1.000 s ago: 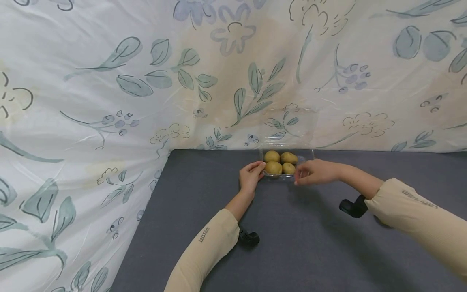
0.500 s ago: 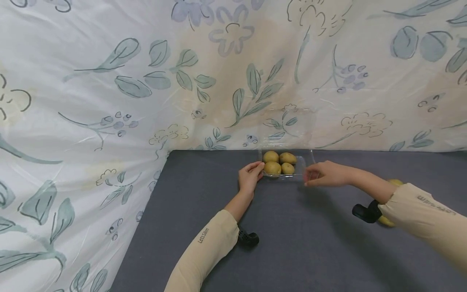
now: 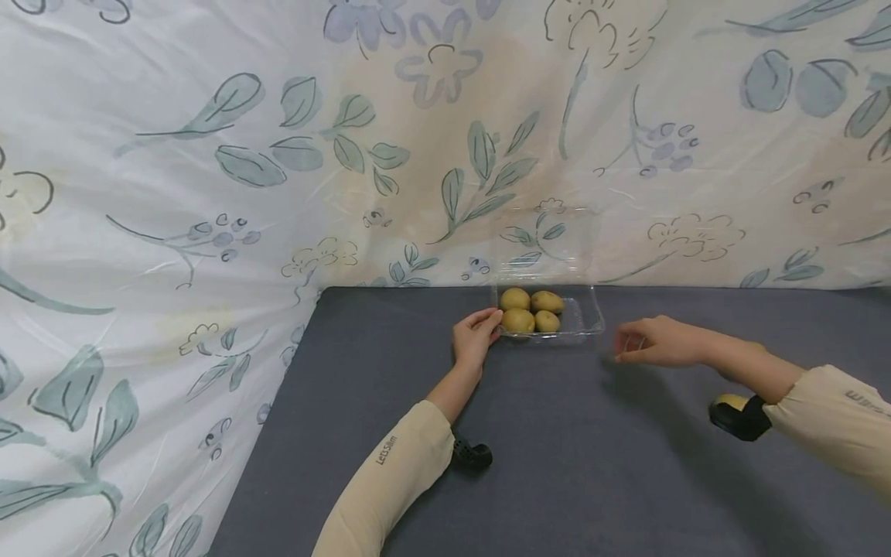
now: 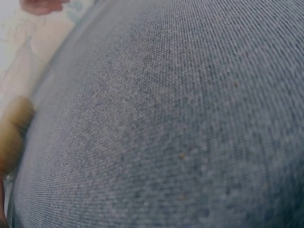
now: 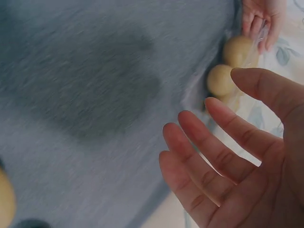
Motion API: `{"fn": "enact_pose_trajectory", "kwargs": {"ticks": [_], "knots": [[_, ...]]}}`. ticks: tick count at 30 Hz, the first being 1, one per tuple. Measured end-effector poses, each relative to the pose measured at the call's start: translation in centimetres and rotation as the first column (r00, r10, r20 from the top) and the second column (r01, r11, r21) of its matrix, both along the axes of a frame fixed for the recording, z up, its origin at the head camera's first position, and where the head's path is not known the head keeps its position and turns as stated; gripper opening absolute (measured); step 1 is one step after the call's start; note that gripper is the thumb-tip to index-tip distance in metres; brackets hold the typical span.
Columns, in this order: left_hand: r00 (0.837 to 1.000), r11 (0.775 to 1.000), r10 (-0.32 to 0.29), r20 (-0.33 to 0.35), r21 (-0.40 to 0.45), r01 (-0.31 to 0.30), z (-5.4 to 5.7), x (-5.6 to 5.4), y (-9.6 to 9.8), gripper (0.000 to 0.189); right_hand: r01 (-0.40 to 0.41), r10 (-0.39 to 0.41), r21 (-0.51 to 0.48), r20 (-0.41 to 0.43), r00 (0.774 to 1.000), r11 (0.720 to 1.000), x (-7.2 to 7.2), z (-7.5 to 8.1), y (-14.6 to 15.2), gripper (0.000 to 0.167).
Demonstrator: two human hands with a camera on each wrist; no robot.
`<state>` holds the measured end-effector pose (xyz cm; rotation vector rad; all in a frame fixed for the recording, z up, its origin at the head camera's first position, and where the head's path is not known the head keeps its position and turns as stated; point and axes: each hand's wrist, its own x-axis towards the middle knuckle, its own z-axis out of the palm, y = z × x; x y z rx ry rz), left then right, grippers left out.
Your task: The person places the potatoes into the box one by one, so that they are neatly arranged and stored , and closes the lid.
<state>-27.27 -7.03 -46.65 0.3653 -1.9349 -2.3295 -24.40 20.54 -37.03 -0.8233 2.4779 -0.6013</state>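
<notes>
A clear plastic container (image 3: pixel 590 316) with a raised lid stands at the back of the table, holding several potatoes (image 3: pixel 518 321) in its left part. My left hand (image 3: pixel 475 339) pinches the container's left edge between thumb and fingers. To the right of the container, apart from it, my right hand (image 3: pixel 660 341) hovers over the table. The right wrist view shows this right hand (image 5: pixel 228 156) with loosely bent fingers and nothing in them. In the left wrist view, potatoes (image 4: pixel 10 142) appear blurred at the left edge.
A yellow rounded thing (image 3: pixel 732 401) lies on the grey table cloth (image 3: pixel 557 456) beneath my right forearm, mostly hidden by the arm and its wrist camera. Behind the table hangs a floral-patterned cloth (image 3: pixel 390 193).
My right hand has moved right, away from the container, uncovering its right part. My left hand has stayed at the container's left edge, and the potatoes lie as before.
</notes>
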Motion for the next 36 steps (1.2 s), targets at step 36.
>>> {"fn": "enact_pose_trajectory", "kwargs": {"ticks": [36], "knots": [[1.0, 1.0, 0.0, -0.017, -0.01, 0.0, 0.0, -0.1, 0.1, 0.026, 0.206, -0.123, 0.213, -0.346, 0.93, 0.955, 0.0, -2.8, 9.7, 0.02]]}}
